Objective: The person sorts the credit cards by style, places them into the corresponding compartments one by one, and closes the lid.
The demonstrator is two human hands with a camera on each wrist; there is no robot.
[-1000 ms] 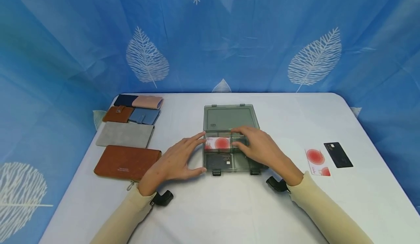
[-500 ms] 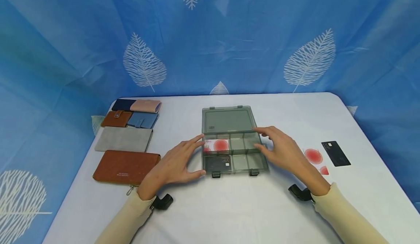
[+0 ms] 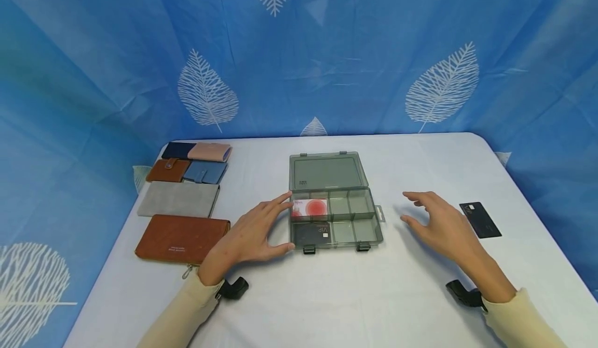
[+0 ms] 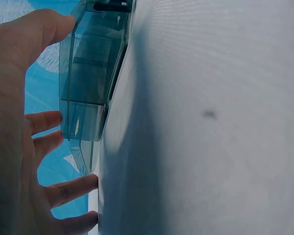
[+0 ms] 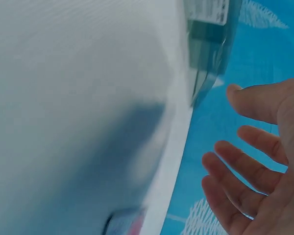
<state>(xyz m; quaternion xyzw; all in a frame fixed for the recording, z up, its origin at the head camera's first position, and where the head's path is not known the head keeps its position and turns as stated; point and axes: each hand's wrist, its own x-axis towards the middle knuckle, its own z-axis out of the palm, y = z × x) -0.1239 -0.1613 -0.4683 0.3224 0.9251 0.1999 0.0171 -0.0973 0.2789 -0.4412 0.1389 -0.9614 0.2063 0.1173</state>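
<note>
A grey-green transparent compartment box point(image 3: 329, 172) lies with its lid folded back in the head view. Inside it, on the left, are a red-and-white card point(image 3: 310, 208) and, in the front row, a black VIP card point(image 3: 309, 234). My left hand point(image 3: 252, 229) touches the box's left side with spread fingers and thumb; the left wrist view shows the box wall point(image 4: 90, 73) at the thumb and fingertips. My right hand point(image 3: 444, 228) hovers right of the box, fingers loosely bent, holding nothing. Beyond it lies another black card point(image 3: 480, 219). The second red-and-white card is hidden behind this hand.
On the table's left lie a brown zip wallet point(image 3: 182, 238), a grey wallet point(image 3: 179, 199), a small brown wallet point(image 3: 168, 170), a blue one point(image 3: 205, 172), a dark navy one point(image 3: 178, 150) and a pink one point(image 3: 209, 151). A blue leaf-print cloth point(image 3: 327, 67) hangs behind.
My right hand has moved right, away from over the box, and now covers the loose red-and-white card. My left hand has stayed at the box's left side.
</note>
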